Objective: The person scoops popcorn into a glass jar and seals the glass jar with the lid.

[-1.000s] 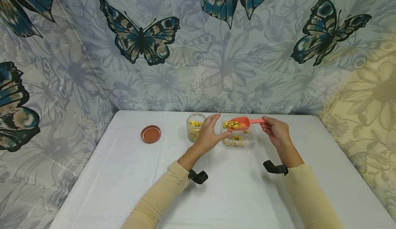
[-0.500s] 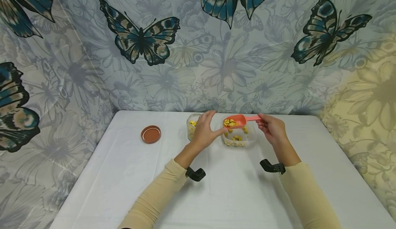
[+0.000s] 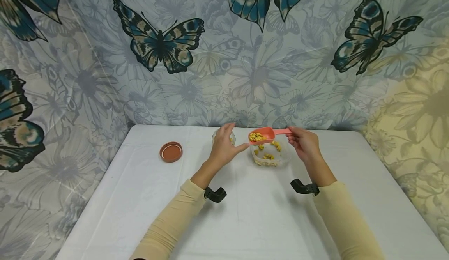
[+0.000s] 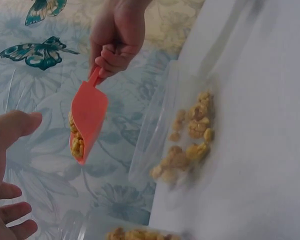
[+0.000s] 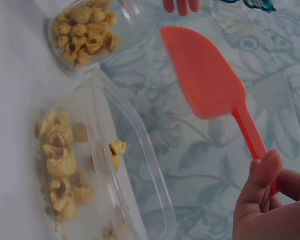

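Note:
My right hand (image 3: 306, 145) pinches the handle of a coral-red scoop (image 3: 268, 134), with yellow caramel popcorn (image 3: 257, 137) in its bowl. The scoop is held above the left part of a clear plastic container (image 3: 284, 156), where more popcorn pieces (image 4: 197, 127) lie on the bottom. My left hand (image 3: 224, 147) is held up with fingers and thumb spread, its thumb tip close to the scoop's front edge in the head view. Behind that hand stands a glass jar (image 3: 233, 137), mostly covered by it; the right wrist view shows popcorn in the jar (image 5: 85, 35).
A brown round lid (image 3: 170, 152) lies on the white-covered table (image 3: 140, 205), left of the jar. Behind the table's back edge hangs a floral cloth (image 3: 259, 76) with butterflies.
Both hands have moved left, and the loaded scoop has gone with the right one from over the container's middle toward the jar. The left hand now covers more of the jar.

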{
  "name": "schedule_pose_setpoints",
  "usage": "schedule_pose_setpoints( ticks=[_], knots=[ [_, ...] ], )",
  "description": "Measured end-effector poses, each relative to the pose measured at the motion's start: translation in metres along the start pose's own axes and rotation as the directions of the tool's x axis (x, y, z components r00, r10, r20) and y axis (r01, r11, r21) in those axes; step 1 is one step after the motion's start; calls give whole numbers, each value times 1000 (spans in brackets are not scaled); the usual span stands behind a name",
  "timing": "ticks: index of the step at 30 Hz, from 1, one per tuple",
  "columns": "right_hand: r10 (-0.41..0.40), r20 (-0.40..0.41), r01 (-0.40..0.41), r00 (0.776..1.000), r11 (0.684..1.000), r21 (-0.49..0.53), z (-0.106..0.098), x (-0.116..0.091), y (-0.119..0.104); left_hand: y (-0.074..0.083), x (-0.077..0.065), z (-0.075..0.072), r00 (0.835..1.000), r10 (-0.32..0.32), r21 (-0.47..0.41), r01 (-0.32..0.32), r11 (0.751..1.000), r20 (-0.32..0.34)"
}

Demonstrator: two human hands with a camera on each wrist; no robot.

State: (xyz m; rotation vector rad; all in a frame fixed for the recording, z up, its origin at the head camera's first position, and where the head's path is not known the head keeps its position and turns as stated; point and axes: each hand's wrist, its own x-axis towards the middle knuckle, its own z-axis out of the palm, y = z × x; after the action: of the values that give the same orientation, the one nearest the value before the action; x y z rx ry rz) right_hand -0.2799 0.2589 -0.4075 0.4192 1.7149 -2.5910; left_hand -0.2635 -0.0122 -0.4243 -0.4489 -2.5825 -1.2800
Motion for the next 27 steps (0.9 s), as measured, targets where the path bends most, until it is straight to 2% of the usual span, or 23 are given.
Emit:
schedule_pose_setpoints(
  ticks=[9,15,20,27],
  knots=[
    [-17,23,17,1000,1000,14,10,4,2,-10,0,-7,996,-88,28,88,996,-29],
    [-30,41,31,999,999,-21,22,6,5,-18,-1,-10,992,-122,26,123,992,-38],
    [-23,23,24,999,999,-42,34,8,8,-25,0,-11,991,-130,33,132,991,-43],
    [-11,-11,11,1000,999,-47,44,10,11,-33,0,-12,983,-177,22,179,984,-43]
  ],
)
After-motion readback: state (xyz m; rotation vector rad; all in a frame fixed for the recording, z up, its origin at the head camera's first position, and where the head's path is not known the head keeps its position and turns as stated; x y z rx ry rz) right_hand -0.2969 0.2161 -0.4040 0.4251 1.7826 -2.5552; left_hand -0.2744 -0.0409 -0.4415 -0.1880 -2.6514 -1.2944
